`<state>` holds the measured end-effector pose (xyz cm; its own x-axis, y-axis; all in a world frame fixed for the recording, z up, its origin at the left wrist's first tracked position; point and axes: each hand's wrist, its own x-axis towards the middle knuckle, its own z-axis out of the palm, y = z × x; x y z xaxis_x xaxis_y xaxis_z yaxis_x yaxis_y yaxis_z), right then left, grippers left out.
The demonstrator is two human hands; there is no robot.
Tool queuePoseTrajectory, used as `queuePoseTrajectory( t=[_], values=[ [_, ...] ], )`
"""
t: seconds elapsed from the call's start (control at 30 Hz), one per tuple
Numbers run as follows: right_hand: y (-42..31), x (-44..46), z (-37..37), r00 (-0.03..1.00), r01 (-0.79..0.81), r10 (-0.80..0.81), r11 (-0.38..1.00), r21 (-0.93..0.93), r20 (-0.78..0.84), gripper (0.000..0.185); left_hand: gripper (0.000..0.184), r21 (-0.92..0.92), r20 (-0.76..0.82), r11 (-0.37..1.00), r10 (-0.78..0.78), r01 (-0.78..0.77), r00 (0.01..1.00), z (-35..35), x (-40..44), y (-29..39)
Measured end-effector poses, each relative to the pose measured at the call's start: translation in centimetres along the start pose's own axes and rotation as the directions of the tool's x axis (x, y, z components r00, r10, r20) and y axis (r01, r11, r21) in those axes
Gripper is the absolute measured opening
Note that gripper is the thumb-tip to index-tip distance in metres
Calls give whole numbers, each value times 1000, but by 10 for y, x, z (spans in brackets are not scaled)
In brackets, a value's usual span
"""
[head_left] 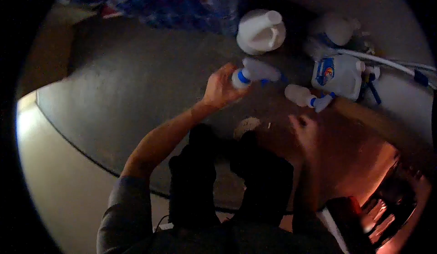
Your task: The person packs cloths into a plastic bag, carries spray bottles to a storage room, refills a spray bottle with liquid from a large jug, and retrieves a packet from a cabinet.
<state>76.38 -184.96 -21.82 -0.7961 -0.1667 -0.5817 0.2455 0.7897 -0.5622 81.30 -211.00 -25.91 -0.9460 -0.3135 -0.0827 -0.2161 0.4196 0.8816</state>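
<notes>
My left hand (223, 88) is wrapped round a spray bottle (259, 70) with a white head and blue collar, its nozzle pointing right. My right hand (304, 127) hangs over the floor with its fingers curled; whether anything is between them is too blurred to tell. Just above it lies a second spray bottle (298, 95), on its side, with a blue collar and white head. Behind my left hand stands a large white jug (260, 32). To the right is another white jug (342, 76) with a blue label.
A patterned blue cloth (177, 6) lies at the top. A white hose (387, 61) and a clear bag (318, 44) are at the right. My legs (191, 181) rest on the dark mat (118, 72). A reddish glow shows at lower right.
</notes>
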Motion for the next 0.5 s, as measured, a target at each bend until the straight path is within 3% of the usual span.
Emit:
queuePoseTrajectory(
  t=[0.03,0.1,0.17,0.27,0.3,0.33,0.37,0.43,0.47,0.5],
  values=[
    [-5,-1,24,985,170,-159,968,186,-75,33,41,87,71,989,116,-122,991,11,8,-2],
    [-27,23,57,878,470,-458,880,71,-138,47,40,12,131,971,234,-237,963,33,12,-11],
    [-26,49,80,716,617,-493,779,117,-494,56,40,-54,172,926,376,-373,910,42,23,-18],
    [-19,73,108,656,650,-468,749,129,-592,62,39,-193,135,922,364,-335,922,57,28,-37],
    [-31,74,105,728,621,-419,738,263,-543,63,39,-203,183,920,372,-335,910,56,33,-40],
    [-39,69,108,713,624,-418,745,237,-562,63,40,-219,218,915,384,-338,897,50,32,-38],
    [-36,78,115,650,697,-484,687,206,-586,62,40,-239,212,904,404,-353,890,54,33,-45],
    [-51,69,102,575,765,-563,628,146,-593,60,40,-498,202,839,359,-220,911,34,27,-29],
    [-59,66,93,507,815,-701,579,15,-501,57,40,-582,194,794,344,-175,919,25,26,-24],
    [-60,72,86,438,857,-811,507,-91,-388,53,42,-556,421,829,345,-62,839,22,32,-27]
  ],
)
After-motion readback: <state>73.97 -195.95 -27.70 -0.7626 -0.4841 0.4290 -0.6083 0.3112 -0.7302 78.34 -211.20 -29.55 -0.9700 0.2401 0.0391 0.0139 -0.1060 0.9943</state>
